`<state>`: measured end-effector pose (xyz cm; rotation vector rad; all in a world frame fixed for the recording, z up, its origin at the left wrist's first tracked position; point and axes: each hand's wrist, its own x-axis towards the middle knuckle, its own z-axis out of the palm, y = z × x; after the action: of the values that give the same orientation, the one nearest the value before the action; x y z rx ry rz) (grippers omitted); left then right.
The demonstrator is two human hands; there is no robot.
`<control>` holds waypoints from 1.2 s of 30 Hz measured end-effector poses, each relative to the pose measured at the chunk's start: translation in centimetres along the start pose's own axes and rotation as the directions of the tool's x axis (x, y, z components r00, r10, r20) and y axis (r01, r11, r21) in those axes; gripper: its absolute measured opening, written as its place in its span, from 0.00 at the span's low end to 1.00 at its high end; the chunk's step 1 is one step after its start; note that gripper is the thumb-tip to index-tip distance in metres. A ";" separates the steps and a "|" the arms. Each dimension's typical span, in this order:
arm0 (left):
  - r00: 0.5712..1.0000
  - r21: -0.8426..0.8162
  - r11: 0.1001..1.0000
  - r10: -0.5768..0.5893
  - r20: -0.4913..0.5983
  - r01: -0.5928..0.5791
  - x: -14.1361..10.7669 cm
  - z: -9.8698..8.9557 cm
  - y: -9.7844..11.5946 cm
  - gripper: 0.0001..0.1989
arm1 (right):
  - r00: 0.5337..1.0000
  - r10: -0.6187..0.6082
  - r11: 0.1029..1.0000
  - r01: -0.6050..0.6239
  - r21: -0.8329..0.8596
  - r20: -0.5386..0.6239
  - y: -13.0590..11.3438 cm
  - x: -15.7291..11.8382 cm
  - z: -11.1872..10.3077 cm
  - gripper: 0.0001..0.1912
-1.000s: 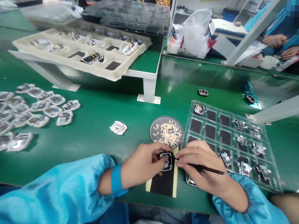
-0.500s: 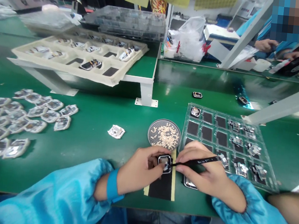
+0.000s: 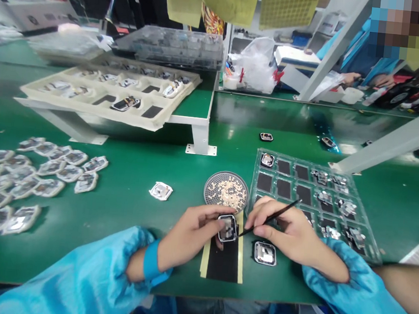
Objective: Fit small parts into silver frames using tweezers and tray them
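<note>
My left hand (image 3: 196, 237) is closed around the edges of a small square smartwatch case (image 3: 227, 228), its inner parts facing up. Black tweezers (image 3: 278, 212) are in my right hand (image 3: 286, 228), their tips at the case's right edge; whether they grip anything is too small to tell. Below the case lies a black mat (image 3: 223, 266) edged with yellow tape. Another watch case (image 3: 265, 253) rests on the bench just under my right hand. A round grey dish (image 3: 208, 201) holding many small pale pieces sits beyond my hands.
Right of the dish, a clear compartment tray (image 3: 369, 212) holds metal parts and one watch case. Many white-rimmed pieces (image 3: 51, 166) lie on the left, one (image 3: 161, 191) apart. A beige tray (image 3: 149, 121) stands on a raised shelf. Across the bench a co-worker's hands (image 3: 383, 80) show.
The watch case is turned more upright in my left hand. My right hand has rotated the tweezers, which now show edge-on, uncovering the case on the bench. The camera view has shifted slightly.
</note>
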<state>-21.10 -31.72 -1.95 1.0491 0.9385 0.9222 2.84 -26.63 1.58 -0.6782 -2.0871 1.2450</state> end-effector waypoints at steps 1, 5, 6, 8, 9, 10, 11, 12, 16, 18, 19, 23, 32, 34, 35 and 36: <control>1.000 -0.030 1.000 0.002 0.012 -0.002 0.0 -0.1 0.1 0.17 | 1.000 0.003 1.000 -0.003 0.031 0.005 -0.1 0.0 -0.1 0.07; 0.998 -0.137 0.991 0.005 0.055 0.002 -0.1 -0.2 0.3 0.17 | 0.992 -0.097 0.991 0.103 0.086 -0.078 -0.2 0.1 0.3 0.10; 0.998 -0.158 0.987 0.008 0.063 0.003 -0.2 -0.1 0.4 0.18 | 0.985 -0.136 0.988 0.143 0.059 -0.106 -0.2 0.2 0.5 0.11; 0.996 -0.195 0.981 0.006 0.085 0.011 -0.2 0.0 0.4 0.19 | 0.966 -0.217 0.976 0.215 -0.033 -0.141 -0.2 0.3 1.0 0.13; 0.995 -0.208 0.978 0.001 0.096 0.020 -0.2 0.0 0.4 0.19 | 0.954 -0.260 0.965 0.250 -0.083 -0.148 -0.2 0.4 1.2 0.14; 0.994 -0.218 0.975 -0.005 0.109 0.029 -0.2 0.1 0.4 0.20 | 0.942 -0.301 0.950 0.283 -0.131 -0.148 -0.3 0.5 1.4 0.14; 0.993 -0.226 0.973 -0.010 0.120 0.038 -0.3 0.1 0.4 0.20 | 0.931 -0.338 0.934 0.313 -0.174 -0.140 -0.3 0.6 1.6 0.13; 0.991 -0.233 0.971 -0.014 0.130 0.044 -0.3 0.2 0.3 0.20 | 0.921 -0.368 0.917 0.336 -0.214 -0.131 -0.4 0.6 1.8 0.12; 0.986 -0.253 0.966 -0.015 0.166 0.057 -0.2 0.3 0.3 0.19 | 0.894 -0.435 0.872 0.389 -0.297 -0.108 -0.5 0.7 2.2 0.09; 0.984 -0.265 0.963 -0.008 0.178 0.055 -0.1 0.4 0.3 0.18 | 0.888 -0.445 0.868 0.395 -0.300 -0.119 -0.5 0.6 2.3 0.10; 0.983 -0.272 0.961 -0.003 0.183 0.054 -0.1 0.4 0.3 0.18 | 0.888 -0.444 0.869 0.394 -0.300 -0.121 -0.5 0.6 2.3 0.10; 0.982 -0.276 0.960 0.000 0.189 0.053 -0.2 0.4 0.2 0.17 | 0.891 -0.438 0.873 0.388 -0.297 -0.124 -0.4 0.7 2.4 0.10; 0.989 -0.083 0.995 -0.038 0.145 0.050 -0.2 0.6 -0.5 0.21 | 0.916 -0.307 0.945 0.262 -0.194 -0.257 0.4 0.6 3.1 0.09; 0.994 0.031 0.999 -0.028 0.105 0.025 -0.3 0.8 -0.6 0.21 | 0.933 -0.171 0.984 0.143 -0.110 -0.316 0.3 0.5 3.4 0.06; 0.996 0.115 0.993 -0.020 0.081 0.010 -0.3 0.8 -0.7 0.21 | 0.936 -0.081 0.996 0.069 -0.048 -0.343 0.3 0.5 3.5 0.07; 0.998 0.212 0.977 -0.004 0.061 -0.009 -0.4 0.8 -0.7 0.21 | 0.931 0.017 1.000 -0.009 0.024 -0.364 0.2 0.4 3.7 0.08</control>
<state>-20.38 -32.52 -2.41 1.2532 1.0007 0.7994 -0.09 -28.43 0.14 -0.8443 -1.7618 1.0538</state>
